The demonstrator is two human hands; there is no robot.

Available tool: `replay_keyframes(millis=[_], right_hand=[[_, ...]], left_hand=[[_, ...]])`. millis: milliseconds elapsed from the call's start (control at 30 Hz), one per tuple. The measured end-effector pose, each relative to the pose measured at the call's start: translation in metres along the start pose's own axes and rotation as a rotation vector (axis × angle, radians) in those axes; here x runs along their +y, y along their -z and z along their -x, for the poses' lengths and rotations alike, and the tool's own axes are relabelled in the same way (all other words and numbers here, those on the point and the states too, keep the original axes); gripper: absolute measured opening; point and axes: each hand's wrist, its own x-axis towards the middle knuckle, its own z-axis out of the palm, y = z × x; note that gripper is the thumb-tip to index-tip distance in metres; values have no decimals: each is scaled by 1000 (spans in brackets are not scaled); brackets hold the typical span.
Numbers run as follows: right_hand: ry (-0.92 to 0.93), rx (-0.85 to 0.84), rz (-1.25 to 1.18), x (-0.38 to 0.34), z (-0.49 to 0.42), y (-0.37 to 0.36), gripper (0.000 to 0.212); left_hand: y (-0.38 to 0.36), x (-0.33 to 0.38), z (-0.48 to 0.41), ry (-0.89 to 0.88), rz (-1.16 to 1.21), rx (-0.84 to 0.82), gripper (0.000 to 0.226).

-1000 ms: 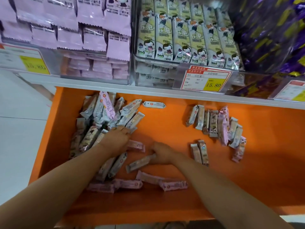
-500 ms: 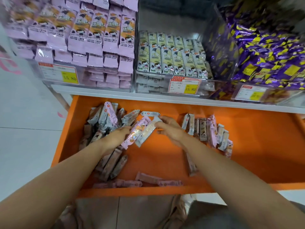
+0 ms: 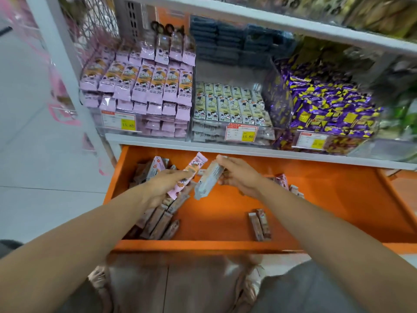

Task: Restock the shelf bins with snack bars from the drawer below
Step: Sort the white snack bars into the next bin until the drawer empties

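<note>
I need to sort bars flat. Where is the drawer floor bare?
Bare drawer floor lies between the left pile and the lone pair, and wider right of that pair. Crowded: the left side, and the small cluster farther back.

**Shelf surrounds: floor, post, tags, other stock**

Pale tiled floor [image 3: 33, 154] at left. White upright post [image 3: 61, 64] w/ wire mesh [image 3: 99, 23] behind it; pink rack [image 3: 63, 114] beyond, blurred. Left price tag [image 3: 118, 123], mid price tag [image 3: 241, 131], right price tag [image 3: 312, 141]: each red-white w/ yellow patch; left & mid read 15.80. Purple-yellow wrapped sweets [image 3: 327, 105] piled at right. At back, dark blue packs [image 3: 225, 44] stacked under white upper shelf board [image 3: 270, 21].
</note>
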Motion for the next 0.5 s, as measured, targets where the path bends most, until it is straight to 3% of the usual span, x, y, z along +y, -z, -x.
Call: replay_keyframes(millis=[167,333,500], right_hand=[[-87,31,77,-8,14,-9,38],[-148,131,21,-2,16,-10,30],[-227,164,14,1,19,-3,29]], left_hand=[[-8,1,12,18,-79,-17,75],[-16,1,22,87,-54,37,31],[-11,1,28,99,-31,6,38]])
